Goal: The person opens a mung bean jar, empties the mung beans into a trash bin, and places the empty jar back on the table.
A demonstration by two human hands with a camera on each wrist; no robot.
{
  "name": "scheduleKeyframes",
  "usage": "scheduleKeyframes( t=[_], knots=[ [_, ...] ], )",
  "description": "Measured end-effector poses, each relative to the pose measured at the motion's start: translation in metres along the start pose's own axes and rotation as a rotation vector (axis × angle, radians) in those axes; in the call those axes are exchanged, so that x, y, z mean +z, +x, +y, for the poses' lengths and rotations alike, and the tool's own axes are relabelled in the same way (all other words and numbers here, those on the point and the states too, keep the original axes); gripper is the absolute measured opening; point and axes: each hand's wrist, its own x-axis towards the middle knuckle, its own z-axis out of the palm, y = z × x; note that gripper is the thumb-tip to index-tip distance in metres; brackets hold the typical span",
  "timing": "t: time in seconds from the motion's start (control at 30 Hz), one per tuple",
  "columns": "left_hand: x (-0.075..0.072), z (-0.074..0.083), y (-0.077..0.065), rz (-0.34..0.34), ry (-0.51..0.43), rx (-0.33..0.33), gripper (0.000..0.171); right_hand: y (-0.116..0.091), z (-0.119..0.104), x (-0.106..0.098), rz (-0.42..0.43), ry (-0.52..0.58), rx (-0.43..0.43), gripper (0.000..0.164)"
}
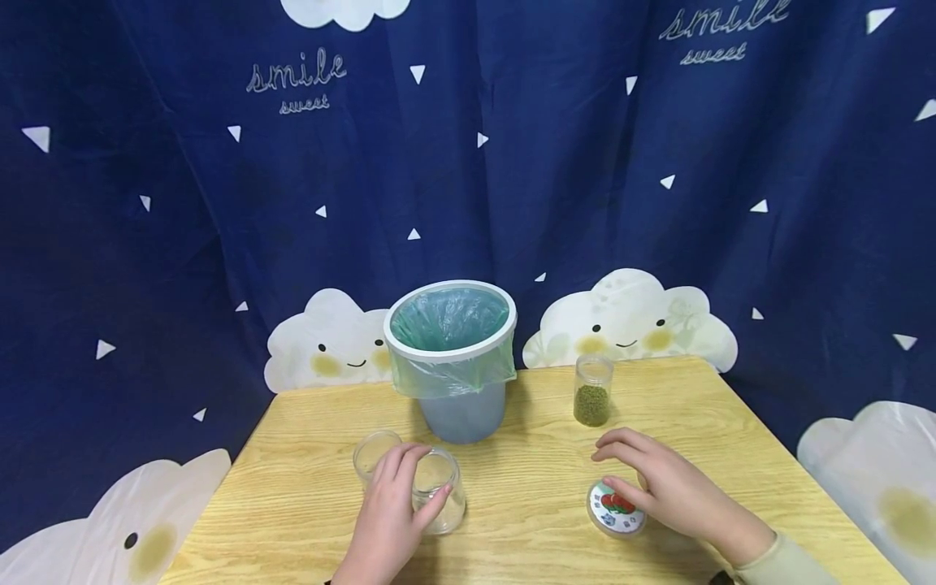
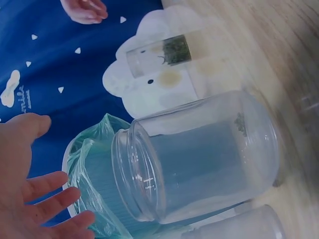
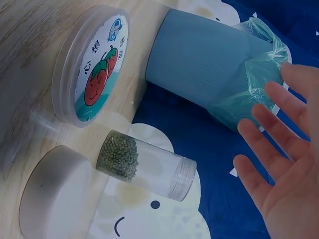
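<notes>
My left hand [image 1: 389, 508], its fingers spread, hovers over a clear jar [image 1: 448, 513] without a lid. In the left wrist view a gap shows between the fingers and the jar [image 2: 204, 154]. Just behind that hand stands a second clear container [image 1: 371, 455], partly covered by it. My right hand [image 1: 669, 487] hangs above a round lid [image 1: 617, 510] with a red strawberry picture, its fingers loosely bent and holding nothing. Further back, a slim clear jar [image 1: 592, 398] is about half filled with small green beans [image 3: 118, 155]. A plain white lid [image 3: 56, 194] appears only in the right wrist view.
A blue-grey bin [image 1: 464, 410] lined with a green plastic bag [image 1: 453, 374] stands at the back middle of the wooden table [image 1: 534, 487]. Behind the table hangs a dark blue curtain [image 1: 512, 162] with clouds and white triangles.
</notes>
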Motion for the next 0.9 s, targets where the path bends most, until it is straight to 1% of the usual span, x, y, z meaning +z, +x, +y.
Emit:
scheduleKeyframes(
  t=[0.1,0.2,0.3,0.43,0.6,0.7,0.8,0.9],
  knots=[
    [0.001,0.001,-0.002,-0.014,-0.01,-0.005,0.055,0.0,-0.001,-0.001,0.025,-0.007,-0.006,0.036],
    [0.003,0.002,-0.004,-0.015,-0.016,0.015,0.056,0.001,-0.002,-0.001,0.047,-0.005,-0.017,0.033],
    [0.005,0.002,-0.007,0.01,-0.027,0.053,0.053,0.001,-0.003,0.0,0.054,-0.008,-0.024,0.029],
    [0.006,0.003,-0.009,0.044,-0.059,0.092,0.047,0.0,-0.004,0.001,0.072,-0.012,-0.027,0.029],
    [0.008,0.006,-0.01,0.07,-0.094,0.125,0.046,0.0,-0.006,0.005,0.135,-0.007,-0.044,0.035],
    [0.009,0.008,-0.007,0.085,-0.118,0.155,0.045,0.001,-0.007,0.008,0.176,-0.023,-0.048,0.037],
    [0.009,0.012,-0.005,0.072,-0.118,0.167,0.044,0.002,-0.009,0.009,0.195,-0.025,-0.026,0.036],
    [0.009,0.017,-0.002,0.048,-0.107,0.163,0.044,0.004,-0.009,0.01,0.194,-0.018,0.011,0.035]
  ],
)
